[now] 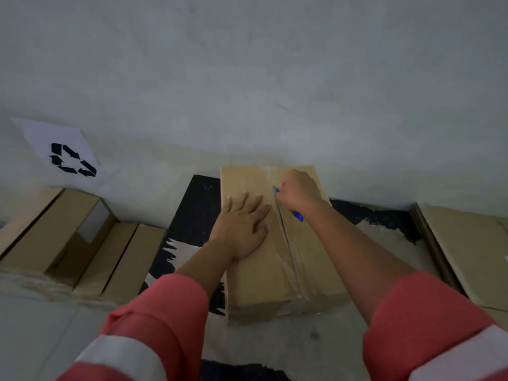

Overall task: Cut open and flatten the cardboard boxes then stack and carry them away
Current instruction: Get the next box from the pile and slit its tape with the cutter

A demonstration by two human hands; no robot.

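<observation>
A closed brown cardboard box (258, 276) stands on the floor against the wall, its top seam covered with clear tape (288, 243). My left hand (242, 226) lies flat on the box top, left of the seam, fingers straight. My right hand (298, 192) grips a blue cutter (298, 215) at the far end of the taped seam, its tip near the tape. Whether the blade is in the tape is not visible.
Several cardboard boxes (68, 237) lie on the floor at left, under a white recycling sign (63, 152) on the wall. Flattened cardboard (467, 248) lies at right. A black-and-white painted floor patch (192, 215) surrounds the box.
</observation>
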